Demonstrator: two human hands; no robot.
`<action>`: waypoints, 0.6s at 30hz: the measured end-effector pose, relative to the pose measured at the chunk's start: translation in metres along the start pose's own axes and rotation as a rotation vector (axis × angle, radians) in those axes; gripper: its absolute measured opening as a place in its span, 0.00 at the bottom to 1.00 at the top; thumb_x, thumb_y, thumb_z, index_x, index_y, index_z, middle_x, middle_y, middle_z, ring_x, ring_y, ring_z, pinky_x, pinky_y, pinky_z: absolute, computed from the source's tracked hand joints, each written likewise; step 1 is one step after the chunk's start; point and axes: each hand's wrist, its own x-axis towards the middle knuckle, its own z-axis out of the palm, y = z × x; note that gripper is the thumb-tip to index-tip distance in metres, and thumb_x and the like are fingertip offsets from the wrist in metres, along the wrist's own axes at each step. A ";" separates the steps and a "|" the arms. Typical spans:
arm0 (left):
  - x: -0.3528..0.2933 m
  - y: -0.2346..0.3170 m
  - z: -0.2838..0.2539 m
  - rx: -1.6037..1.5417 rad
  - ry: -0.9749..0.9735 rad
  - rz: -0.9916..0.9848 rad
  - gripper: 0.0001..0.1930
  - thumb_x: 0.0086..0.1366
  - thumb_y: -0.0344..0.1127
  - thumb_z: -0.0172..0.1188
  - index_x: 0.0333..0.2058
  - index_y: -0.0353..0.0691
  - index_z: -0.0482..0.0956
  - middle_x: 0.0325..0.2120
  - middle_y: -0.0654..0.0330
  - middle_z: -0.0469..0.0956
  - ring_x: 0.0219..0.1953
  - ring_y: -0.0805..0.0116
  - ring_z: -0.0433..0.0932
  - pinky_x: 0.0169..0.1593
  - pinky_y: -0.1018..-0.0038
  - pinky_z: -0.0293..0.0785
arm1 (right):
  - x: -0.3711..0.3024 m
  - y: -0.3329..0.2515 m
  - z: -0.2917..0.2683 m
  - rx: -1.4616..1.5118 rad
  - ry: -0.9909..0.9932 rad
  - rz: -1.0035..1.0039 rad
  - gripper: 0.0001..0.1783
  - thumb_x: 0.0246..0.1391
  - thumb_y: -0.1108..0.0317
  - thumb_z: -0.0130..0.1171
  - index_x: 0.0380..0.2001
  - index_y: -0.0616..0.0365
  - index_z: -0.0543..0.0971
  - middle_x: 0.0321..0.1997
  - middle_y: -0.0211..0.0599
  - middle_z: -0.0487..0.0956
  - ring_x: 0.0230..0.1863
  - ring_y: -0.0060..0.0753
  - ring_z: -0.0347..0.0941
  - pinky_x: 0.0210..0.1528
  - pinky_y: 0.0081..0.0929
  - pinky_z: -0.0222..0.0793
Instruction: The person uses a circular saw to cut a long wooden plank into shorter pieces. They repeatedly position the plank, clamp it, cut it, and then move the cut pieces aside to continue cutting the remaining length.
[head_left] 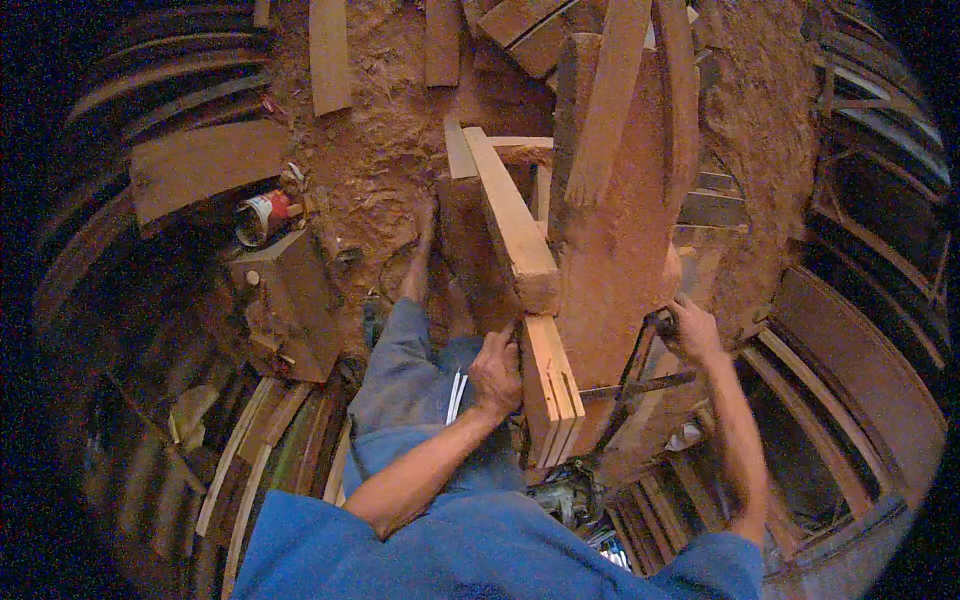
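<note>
A pale piece of wood (552,385) with narrow slots cut into its near end juts toward me at the bench's near end. My left hand (497,372) is closed against its left side, the fingertips partly hidden. On the right, my right hand (690,330) grips the dark handle of a tool (638,358). A long, narrow dark part runs from the handle down toward the wood; its exact kind is unclear. Beyond the slotted piece, a long pale beam (510,220) lies along the left edge of the dusty brown bench (615,270).
Long boards (618,110) lie on the bench's far part. Sawdust (375,170) covers the floor. To the left, a red and white can (262,218) rests near a wooden box (290,300). Stacked timber (270,440) stands at the lower left, and more planks (810,400) at the right.
</note>
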 end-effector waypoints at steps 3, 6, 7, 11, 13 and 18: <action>0.003 -0.004 0.002 -0.048 -0.033 -0.011 0.19 0.71 0.40 0.44 0.51 0.33 0.73 0.35 0.42 0.73 0.38 0.38 0.74 0.39 0.53 0.71 | 0.025 0.022 -0.024 0.211 -0.368 -0.158 0.36 0.31 0.63 0.73 0.51 0.49 0.76 0.39 0.49 0.82 0.41 0.52 0.79 0.49 0.41 0.75; 0.005 -0.008 0.006 -0.038 -0.024 0.032 0.19 0.70 0.40 0.44 0.51 0.33 0.73 0.35 0.42 0.73 0.38 0.38 0.74 0.39 0.53 0.71 | 0.029 0.020 -0.031 0.164 -0.591 -0.011 0.30 0.34 0.66 0.69 0.48 0.51 0.78 0.38 0.46 0.82 0.42 0.50 0.79 0.48 0.42 0.74; 0.006 -0.009 0.008 -0.030 -0.006 0.068 0.18 0.70 0.39 0.44 0.51 0.33 0.73 0.35 0.42 0.73 0.38 0.37 0.74 0.39 0.53 0.71 | 0.024 0.013 -0.026 0.073 -0.463 0.063 0.29 0.33 0.67 0.68 0.46 0.53 0.78 0.36 0.46 0.82 0.41 0.50 0.78 0.45 0.41 0.73; 0.008 -0.013 0.009 -0.036 0.006 0.046 0.18 0.69 0.38 0.47 0.50 0.32 0.73 0.36 0.42 0.73 0.38 0.37 0.74 0.40 0.53 0.71 | -0.004 -0.019 0.005 -0.089 0.119 0.297 0.21 0.46 0.68 0.58 0.47 0.50 0.78 0.37 0.43 0.83 0.42 0.51 0.79 0.47 0.44 0.73; 0.007 -0.012 0.007 -0.061 -0.019 0.024 0.18 0.68 0.38 0.47 0.50 0.32 0.73 0.36 0.42 0.73 0.38 0.37 0.74 0.40 0.53 0.71 | -0.010 -0.023 0.009 -0.126 0.194 0.270 0.26 0.41 0.69 0.63 0.49 0.50 0.77 0.32 0.43 0.80 0.40 0.52 0.78 0.46 0.42 0.73; 0.003 -0.007 0.004 -0.054 -0.060 -0.025 0.19 0.67 0.39 0.49 0.50 0.32 0.73 0.36 0.42 0.73 0.39 0.37 0.75 0.41 0.53 0.72 | 0.021 0.013 -0.023 0.005 -0.410 0.018 0.29 0.36 0.63 0.68 0.47 0.55 0.77 0.38 0.44 0.82 0.46 0.51 0.78 0.49 0.44 0.73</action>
